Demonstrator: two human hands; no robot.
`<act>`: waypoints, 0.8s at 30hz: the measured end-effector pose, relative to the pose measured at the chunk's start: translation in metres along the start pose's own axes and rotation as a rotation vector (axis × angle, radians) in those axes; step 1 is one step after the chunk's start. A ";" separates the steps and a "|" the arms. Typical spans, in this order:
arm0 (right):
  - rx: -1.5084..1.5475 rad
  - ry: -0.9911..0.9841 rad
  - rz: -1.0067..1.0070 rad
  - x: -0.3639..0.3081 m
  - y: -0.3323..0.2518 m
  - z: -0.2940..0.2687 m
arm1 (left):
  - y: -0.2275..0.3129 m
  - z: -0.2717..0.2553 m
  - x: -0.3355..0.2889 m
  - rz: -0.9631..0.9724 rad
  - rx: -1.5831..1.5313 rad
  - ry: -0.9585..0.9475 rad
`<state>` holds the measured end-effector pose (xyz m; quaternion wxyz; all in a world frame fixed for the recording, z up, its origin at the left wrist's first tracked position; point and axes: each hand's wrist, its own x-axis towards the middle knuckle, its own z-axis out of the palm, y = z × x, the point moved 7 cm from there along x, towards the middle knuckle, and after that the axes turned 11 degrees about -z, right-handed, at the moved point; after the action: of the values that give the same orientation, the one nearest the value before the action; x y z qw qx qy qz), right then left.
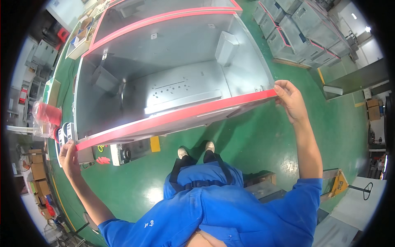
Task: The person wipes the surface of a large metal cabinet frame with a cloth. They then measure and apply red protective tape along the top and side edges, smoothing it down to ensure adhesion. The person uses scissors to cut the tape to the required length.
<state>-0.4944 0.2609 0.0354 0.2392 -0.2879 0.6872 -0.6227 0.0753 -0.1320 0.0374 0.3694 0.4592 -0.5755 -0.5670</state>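
A large open grey metal cabinet stands in front of me, its open side up. A red strip runs along its near rim. At the near left corner, my left hand pinches the left end of this strip between thumb and fingers. My right hand is closed on the strip's other end at the near right corner, thumb on top and fingers curled around the edge. Whether the strip is fully stuck to the rim I cannot tell. Inside the cabinet are brackets and a floor with small holes.
Behind stands another red-edged cabinet. Red rolls in clear plastic are at the left. On the low left lie red-handled items beside a grey device. Stacked grey boxes stand far right; a yellow pallet-truck part is near right.
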 end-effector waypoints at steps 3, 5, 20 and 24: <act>-0.010 0.028 -0.007 -0.001 0.002 -0.003 | -0.004 0.002 0.005 -0.008 0.032 0.009; -0.008 0.026 -0.011 -0.002 0.001 -0.003 | -0.006 0.001 0.005 -0.037 0.043 0.039; 0.005 0.041 -0.029 -0.003 0.002 -0.002 | 0.000 0.007 0.006 -0.014 0.068 0.130; 0.013 0.051 -0.025 -0.002 0.003 -0.002 | -0.002 0.007 0.007 -0.041 0.059 0.141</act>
<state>-0.4945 0.2644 0.0325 0.2156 -0.2790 0.6855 -0.6371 0.0670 -0.1359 0.0343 0.3839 0.5204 -0.5549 -0.5233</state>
